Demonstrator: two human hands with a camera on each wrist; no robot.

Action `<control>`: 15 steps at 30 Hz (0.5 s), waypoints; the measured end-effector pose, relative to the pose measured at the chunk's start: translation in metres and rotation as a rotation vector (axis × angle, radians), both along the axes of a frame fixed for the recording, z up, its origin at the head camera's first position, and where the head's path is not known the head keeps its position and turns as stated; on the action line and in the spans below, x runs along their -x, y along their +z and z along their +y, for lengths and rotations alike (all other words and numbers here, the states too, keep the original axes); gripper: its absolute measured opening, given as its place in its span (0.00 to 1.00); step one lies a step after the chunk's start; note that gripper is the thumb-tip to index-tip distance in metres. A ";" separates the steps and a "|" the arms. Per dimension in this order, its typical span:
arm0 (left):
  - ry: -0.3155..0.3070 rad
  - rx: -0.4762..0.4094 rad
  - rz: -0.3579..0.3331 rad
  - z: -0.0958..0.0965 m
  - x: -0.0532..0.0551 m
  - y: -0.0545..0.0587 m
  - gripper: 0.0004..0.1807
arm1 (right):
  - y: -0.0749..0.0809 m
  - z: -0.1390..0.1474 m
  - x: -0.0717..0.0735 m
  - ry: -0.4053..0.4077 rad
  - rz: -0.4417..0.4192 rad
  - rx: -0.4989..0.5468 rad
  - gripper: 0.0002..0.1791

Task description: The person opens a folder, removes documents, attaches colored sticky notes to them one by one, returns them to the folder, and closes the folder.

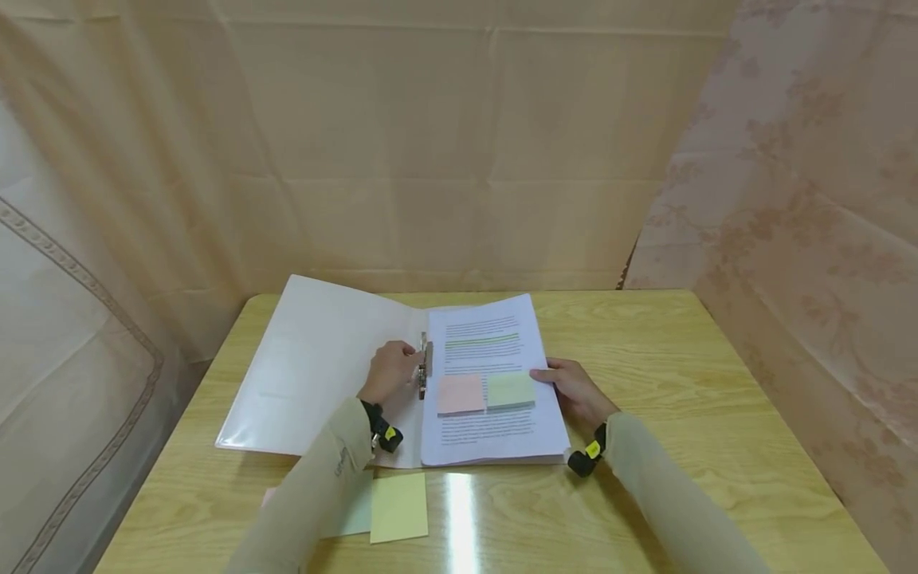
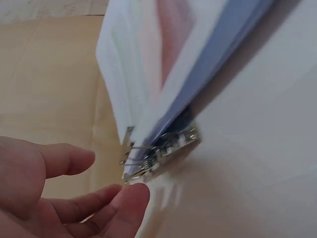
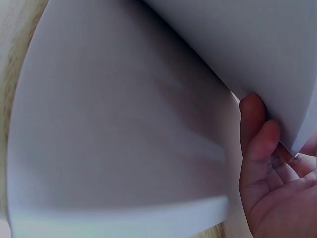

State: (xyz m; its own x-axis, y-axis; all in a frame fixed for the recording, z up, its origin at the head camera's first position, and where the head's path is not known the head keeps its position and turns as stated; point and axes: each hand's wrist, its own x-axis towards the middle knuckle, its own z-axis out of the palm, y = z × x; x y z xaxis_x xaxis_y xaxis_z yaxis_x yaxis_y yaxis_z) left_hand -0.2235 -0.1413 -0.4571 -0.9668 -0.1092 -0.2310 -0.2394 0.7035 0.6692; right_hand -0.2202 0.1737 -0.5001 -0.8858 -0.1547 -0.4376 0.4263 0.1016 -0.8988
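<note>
A white binder (image 1: 315, 367) lies spread on the table with a thick stack of printed paper (image 1: 488, 442) on its right side. At its spine sits a metal ring mechanism (image 1: 423, 375), its rings passing through the paper in the left wrist view. My left hand (image 1: 390, 371) is at this mechanism, thumb and fingers (image 2: 133, 203) apart, fingertips right at its end. My right hand (image 1: 577, 391) pinches the stack's right edge, thumb on top and fingers (image 3: 253, 119) underneath, raising that side. A pink sticky-note pad (image 1: 461, 394) and a green one (image 1: 511, 390) rest on the top page.
Near the table's front, by the left sleeve, lie a yellow sticky-note pad (image 1: 398, 508) and a pale green pad (image 1: 353, 510), with a pink corner showing beside them. The wooden table (image 1: 674, 399) reaches to curtains (image 1: 459, 159) at the back and sides.
</note>
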 end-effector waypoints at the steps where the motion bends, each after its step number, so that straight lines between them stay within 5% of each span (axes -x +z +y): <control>1: -0.006 -0.002 0.005 -0.001 0.003 0.002 0.20 | 0.000 0.000 0.000 -0.006 0.002 0.002 0.27; 6: -0.031 0.002 0.004 -0.002 0.021 0.005 0.22 | -0.004 0.000 -0.001 0.002 0.005 0.023 0.27; 15: 0.042 -0.114 -0.024 0.008 0.036 -0.014 0.23 | -0.008 0.000 -0.002 -0.013 -0.018 0.034 0.28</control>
